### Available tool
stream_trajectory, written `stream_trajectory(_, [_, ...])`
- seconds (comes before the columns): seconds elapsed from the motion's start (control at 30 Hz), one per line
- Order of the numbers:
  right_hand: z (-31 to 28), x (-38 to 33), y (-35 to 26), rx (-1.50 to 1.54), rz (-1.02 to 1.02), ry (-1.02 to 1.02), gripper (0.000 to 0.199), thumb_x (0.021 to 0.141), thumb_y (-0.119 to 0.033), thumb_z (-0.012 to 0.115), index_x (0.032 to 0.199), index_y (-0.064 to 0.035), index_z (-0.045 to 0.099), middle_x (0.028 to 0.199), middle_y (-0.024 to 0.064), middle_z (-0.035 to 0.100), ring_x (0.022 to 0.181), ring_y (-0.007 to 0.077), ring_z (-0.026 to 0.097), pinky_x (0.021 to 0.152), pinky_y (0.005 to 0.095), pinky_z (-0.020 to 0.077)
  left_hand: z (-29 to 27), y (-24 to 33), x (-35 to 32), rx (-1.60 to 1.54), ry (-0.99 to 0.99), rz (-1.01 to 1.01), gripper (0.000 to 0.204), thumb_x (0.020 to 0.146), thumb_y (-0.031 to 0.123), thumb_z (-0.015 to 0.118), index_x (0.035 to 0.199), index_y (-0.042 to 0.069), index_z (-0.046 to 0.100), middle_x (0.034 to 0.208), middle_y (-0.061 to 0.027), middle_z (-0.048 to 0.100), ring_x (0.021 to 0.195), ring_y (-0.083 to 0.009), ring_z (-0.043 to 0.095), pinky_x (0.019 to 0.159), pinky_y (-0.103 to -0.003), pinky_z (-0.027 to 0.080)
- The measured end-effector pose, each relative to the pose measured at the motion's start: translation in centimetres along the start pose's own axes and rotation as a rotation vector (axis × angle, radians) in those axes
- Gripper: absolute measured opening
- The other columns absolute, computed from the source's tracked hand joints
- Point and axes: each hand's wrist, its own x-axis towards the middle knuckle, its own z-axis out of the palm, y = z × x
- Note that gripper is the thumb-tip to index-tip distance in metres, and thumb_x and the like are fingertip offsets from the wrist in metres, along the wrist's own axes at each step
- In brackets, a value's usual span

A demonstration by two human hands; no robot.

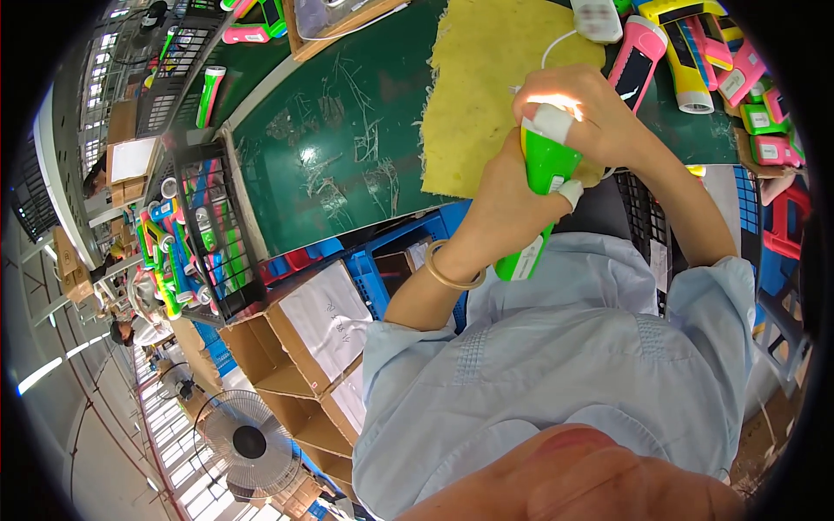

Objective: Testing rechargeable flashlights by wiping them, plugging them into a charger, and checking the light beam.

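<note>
"Which way does the flashlight (551, 163) point?"
"Its glowing head is over the near right part of the yellow cloth (473, 95), facing away from the person; the tail slants back past the cloth's near edge, slightly left, toward the blue shirt (556, 339)."

"And the hands?"
"Both grip it. The left hand (508, 198) wraps the body, and the right hand (584, 106) curls round the lit head."

"Any containers?"
"Well left of the cloth, a black basket (193, 154) holds green, pink and blue flashlights. Nearer the person than the cloth, and left of it, are cardboard boxes (249, 334) with open compartments; I can't tell what's inside. A blue crate (375, 282) is beside them."

"How does the flashlight look?"
"Bright green, with white labels and a strong glare at the head. Fingers hide some of it."
</note>
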Motion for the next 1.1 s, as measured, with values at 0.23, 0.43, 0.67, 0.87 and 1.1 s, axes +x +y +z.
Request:
stream_trajectory(0.23, [0.2,0.5,-1.2,-0.126,0.235,0.128,0.029,0.086,-0.022,0.047,0.096,0.0026,0.058,0.079,0.0152,0.058,0.073,0.0284,0.058,0.067,0.0333,0.045,-1.4,-1.1,1.8,-0.131,0.049,0.182,0.039,0.071,0.002,0.063,0.105,0.003,0.044,0.08,-0.0077,0.055,0.06,-0.0172,0.057,0.053,-0.028,0.047])
stream_trajectory(0.43, [3.9,-5.0,-1.0,-0.045,0.267,0.278,0.022,0.079,-0.001,0.049,0.1,0.0025,0.056,0.086,0.018,0.059,0.078,0.0346,0.059,0.068,0.0358,0.0461,-3.5,0.9,3.0,-0.781,-0.083,-0.005,0.037,0.089,0.036,0.051,0.109,0.005,0.046,0.081,-0.0089,0.054,0.06,-0.0191,0.055,0.052,-0.032,0.047])
stream_trajectory(0.67, [5.7,-7.1,-0.3,-0.12,0.195,0.266,0.028,0.07,0.007,0.049,0.097,0.0012,0.054,0.081,0.0154,0.056,0.073,0.0338,0.058,0.062,0.0369,0.046,-2.7,-0.4,3.5,-0.998,-0.119,-0.082,0.032,0.088,0.03,0.047,0.11,0.005,0.047,0.081,-0.0104,0.054,0.063,-0.0211,0.055,0.056,-0.035,0.048])
stream_trajectory(0.87, [5.0,-7.0,0.2,0.169,0.39,0.435,0.03,0.088,-0.004,0.042,0.118,-0.0008,0.045,0.075,0.0082,0.054,0.067,0.0144,0.053,0.062,0.0282,0.0446,-3.3,0.0,4.6,-0.709,0.064,0.086,0.037,0.081,0.01,0.051,0.116,0.003,0.041,0.094,-0.0122,0.056,0.079,-0.0266,0.06,0.072,-0.041,0.051])
stream_trajectory(1.1, [1.1,-5.9,-0.7,0.57,0.521,0.361,0.021,0.087,-0.018,0.056,0.101,-0.0029,0.059,0.078,-0.0027,0.054,0.069,0.0036,0.045,0.06,0.0174,0.0329,-4.5,2.7,6.4,0.431,0.752,0.272,0.075,0.073,0.019,0.071,0.126,-0.008,0.025,0.109,-0.0244,0.048,0.101,-0.03,0.051,0.085,-0.035,0.042])
